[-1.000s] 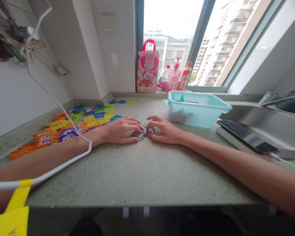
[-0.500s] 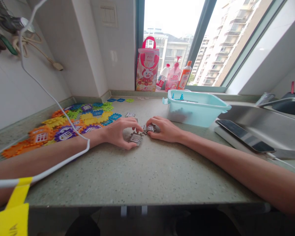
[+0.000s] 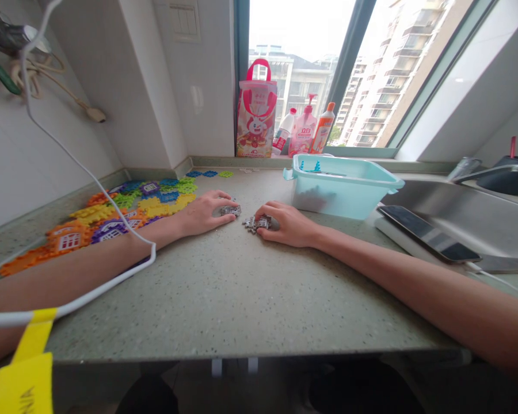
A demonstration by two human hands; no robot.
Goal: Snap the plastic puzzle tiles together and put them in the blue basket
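Note:
Both hands rest on a speckled green counter (image 3: 242, 299). My left hand (image 3: 205, 211) has its fingers closed on a grey interlocking block tile (image 3: 230, 210) a little way back from the middle. My right hand (image 3: 285, 224) pinches another grey tile piece (image 3: 255, 223) that lies on the counter. The two grey pieces are apart. A spread of colourful tiles (image 3: 112, 215) in orange, yellow, purple, blue and green lies left of my left forearm.
A light blue plastic bin (image 3: 343, 187) stands behind my right hand. A phone (image 3: 429, 241) lies at the right beside a steel sink (image 3: 479, 213). A pink bag (image 3: 256, 118) and bottles (image 3: 313, 132) stand on the sill. A white cable (image 3: 90, 287) crosses my left arm.
The grey pieces were joined between both hands. My left hand pulled one tile off and carried it back and left; my right hand kept the other piece in place.

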